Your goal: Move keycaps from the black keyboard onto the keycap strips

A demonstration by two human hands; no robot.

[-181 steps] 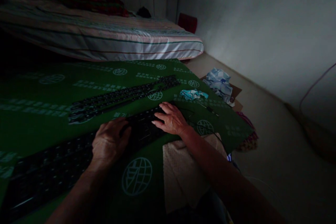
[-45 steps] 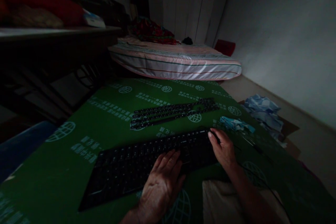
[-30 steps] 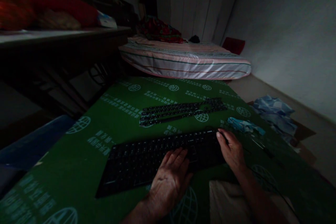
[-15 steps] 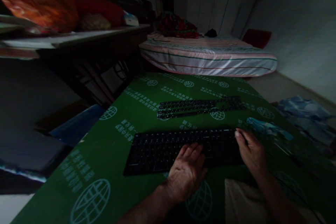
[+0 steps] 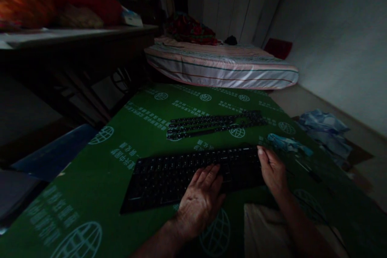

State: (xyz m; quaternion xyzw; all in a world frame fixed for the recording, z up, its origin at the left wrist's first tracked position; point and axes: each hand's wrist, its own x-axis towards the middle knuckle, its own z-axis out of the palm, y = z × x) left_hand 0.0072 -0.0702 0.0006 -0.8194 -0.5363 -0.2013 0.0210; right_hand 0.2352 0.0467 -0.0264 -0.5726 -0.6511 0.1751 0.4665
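A black keyboard (image 5: 157,177) lies across the green tabletop (image 5: 115,193) in front of me. My left hand (image 5: 199,197) rests on its front edge right of the middle, fingers stretched out over the keys and lying flat. At the keyboard's right end, my right hand (image 5: 273,169) grips the far corner, thumb on top and the other fingers curled at the side, partly hidden. Beyond the keyboard lie rows of loose black keycaps (image 5: 205,121), several of them scattered toward the right. It is dim, so single keys are hard to make out.
A crumpled blue cloth or wrapper (image 5: 288,144) and a thin screwdriver-like tool (image 5: 308,169) lie to the right. Beige cloth (image 5: 256,229) is at the near edge. A striped bed (image 5: 223,66) stands behind; a side table (image 5: 99,34) with bags is left.
The view has swung right, so everything sits further left in the picture. Both hands keep nearly the same places on the keyboard, whose left end appears a little nearer.
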